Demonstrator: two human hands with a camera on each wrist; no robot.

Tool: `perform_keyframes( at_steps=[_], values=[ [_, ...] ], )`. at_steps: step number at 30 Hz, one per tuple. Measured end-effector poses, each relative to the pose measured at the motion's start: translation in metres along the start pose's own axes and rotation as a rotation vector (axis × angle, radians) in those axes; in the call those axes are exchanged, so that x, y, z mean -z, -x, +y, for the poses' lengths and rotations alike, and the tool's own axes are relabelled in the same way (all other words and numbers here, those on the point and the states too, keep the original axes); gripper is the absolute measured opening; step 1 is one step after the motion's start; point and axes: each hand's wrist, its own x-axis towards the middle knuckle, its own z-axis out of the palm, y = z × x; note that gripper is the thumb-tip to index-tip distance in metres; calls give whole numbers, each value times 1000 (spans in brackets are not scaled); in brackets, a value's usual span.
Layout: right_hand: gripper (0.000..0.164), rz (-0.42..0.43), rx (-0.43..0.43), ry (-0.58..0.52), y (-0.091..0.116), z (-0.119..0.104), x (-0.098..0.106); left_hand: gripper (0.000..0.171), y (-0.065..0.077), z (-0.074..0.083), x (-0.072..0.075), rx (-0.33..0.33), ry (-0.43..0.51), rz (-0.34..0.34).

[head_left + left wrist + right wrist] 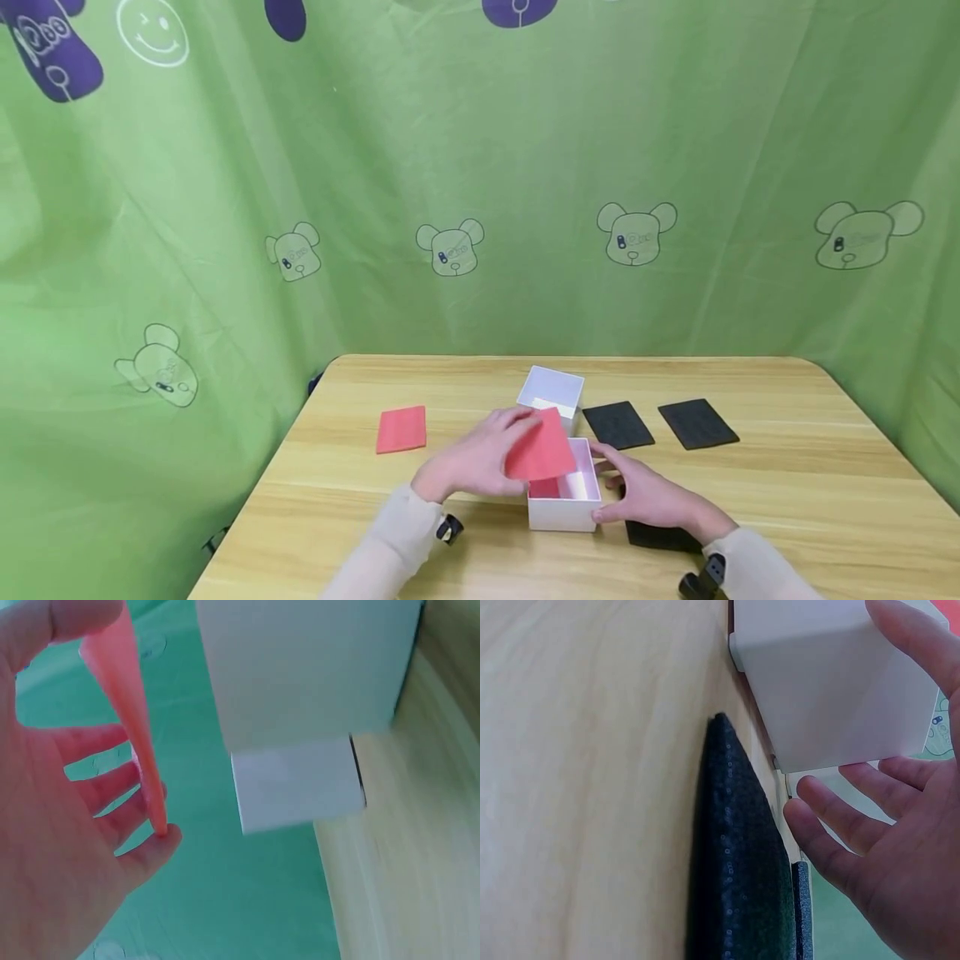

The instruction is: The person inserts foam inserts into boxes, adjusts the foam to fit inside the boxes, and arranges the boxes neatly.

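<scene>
At the left of the wood-grain surface (322, 533) lies a flat red square sheet (401, 429). The left hand (476, 460) reaches in from the lower left, wrist low, palm turned to the right, its grip pinching a thin, soft-looking red square (542, 450) between thumb and fingers at opposite edges. That red square is tilted above the left part of a white box (564, 515), whose inside shows from above; something red (545, 489) inside may be another sheet, though mostly covered. A second white box (551, 386) stands just behind. The right hand (652, 493) comes from the lower right, its grip spanning the near box's right side, thumb at the near corner, fingers curved toward the far one. Two black squares (618, 425) lie farther back, side by side and apart; a third black square (662, 537) lies beneath the right wrist.
</scene>
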Motion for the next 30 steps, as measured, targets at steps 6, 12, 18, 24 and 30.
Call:
perform_keyframes(
  at_steps=[6,12,18,24,30],
  values=[
    [99,-2,7,-8,0,3,-2,88,-10,13,-12,-67,-34,-47],
    [98,-6,24,-18,-1,3,-2,88,-17,20,-22,-82,-11,-88],
    [99,-5,23,-20,1,3,-2,86,-21,18,-28,-85,-20,-91],
    [99,-10,16,-29,1,2,-1,75,-22,16,-29,-70,-6,-115],
    [99,-16,23,-32,0,3,0,72,-21,15,-30,-53,-7,-132]
  ],
)
